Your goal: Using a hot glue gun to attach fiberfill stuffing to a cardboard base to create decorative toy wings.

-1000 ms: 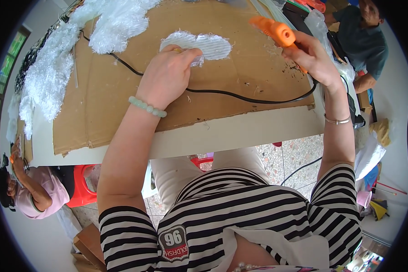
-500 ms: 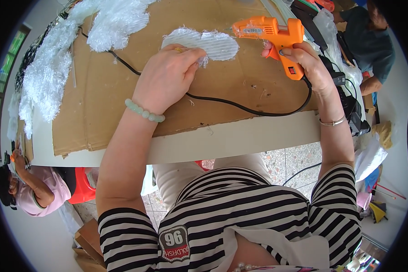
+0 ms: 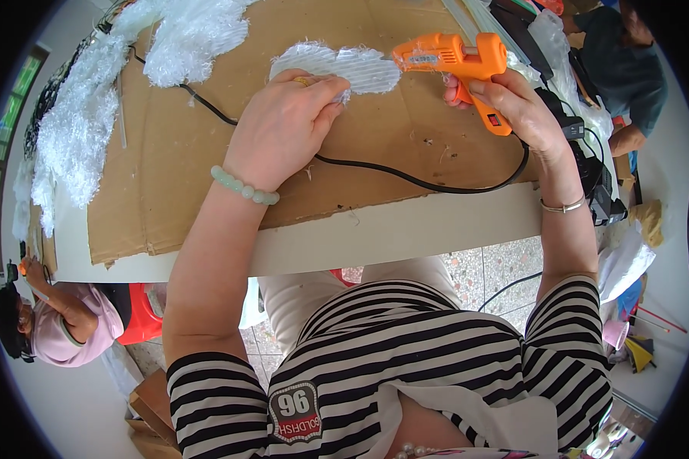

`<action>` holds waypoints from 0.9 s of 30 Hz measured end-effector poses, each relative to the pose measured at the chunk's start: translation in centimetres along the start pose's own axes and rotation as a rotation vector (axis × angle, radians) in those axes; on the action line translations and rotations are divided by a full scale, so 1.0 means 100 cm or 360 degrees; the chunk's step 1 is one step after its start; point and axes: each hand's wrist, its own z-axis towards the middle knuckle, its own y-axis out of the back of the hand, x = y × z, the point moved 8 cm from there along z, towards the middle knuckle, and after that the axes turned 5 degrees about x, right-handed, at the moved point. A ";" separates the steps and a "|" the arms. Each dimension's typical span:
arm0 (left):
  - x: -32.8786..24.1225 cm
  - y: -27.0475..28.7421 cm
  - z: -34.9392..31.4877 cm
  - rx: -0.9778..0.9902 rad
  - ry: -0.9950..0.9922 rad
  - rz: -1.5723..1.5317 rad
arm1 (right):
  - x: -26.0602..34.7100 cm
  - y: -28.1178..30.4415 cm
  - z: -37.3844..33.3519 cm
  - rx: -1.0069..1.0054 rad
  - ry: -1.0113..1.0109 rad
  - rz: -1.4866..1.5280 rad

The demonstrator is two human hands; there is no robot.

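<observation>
A white ribbed piece with fuzzy, stringy edges [image 3: 367,70] lies on a brown cardboard sheet [image 3: 406,145]. My left hand [image 3: 287,122] is closed on its near left edge, thumb and fingers pinched together; the fingertips are partly hidden. In my right hand [image 3: 517,107] is an orange hot glue gun [image 3: 455,57], fingers wrapped round its handle and trigger. Its nozzle points left, at the right end of the white piece, touching or very close to it. The gun's black cord [image 3: 436,187] loops over the cardboard and passes beneath my left wrist.
Shaggy white stringy material [image 3: 76,145] is heaped at the left, with another tuft [image 3: 199,46] at the far edge. Black power adapters [image 3: 597,183] and clear plastic [image 3: 551,46] crowd the right side. One person in pink [image 3: 76,329] sits at left; another in dark clothing [image 3: 620,69] is at far right.
The glue gun has shifted slightly down, and its nozzle sits nearer the right end of the white piece. My left hand keeps its pinch, almost unmoved.
</observation>
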 end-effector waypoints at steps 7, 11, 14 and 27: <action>0.000 -0.001 -0.002 0.0003 -0.0001 0.0028 | -0.003 -0.002 0.002 0.0006 0.0021 -0.0095; -0.001 0.001 -0.002 0.0011 -0.0024 0.0008 | -0.004 -0.002 0.001 -0.0047 -0.0003 -0.0102; 0.002 -0.001 -0.003 0.0009 0.0017 -0.0003 | -0.003 -0.003 0.001 -0.0009 -0.0014 -0.0199; 0.001 0.002 -0.007 -0.0050 -0.0035 0.0005 | -0.008 -0.009 0.004 -0.0097 -0.0063 -0.0459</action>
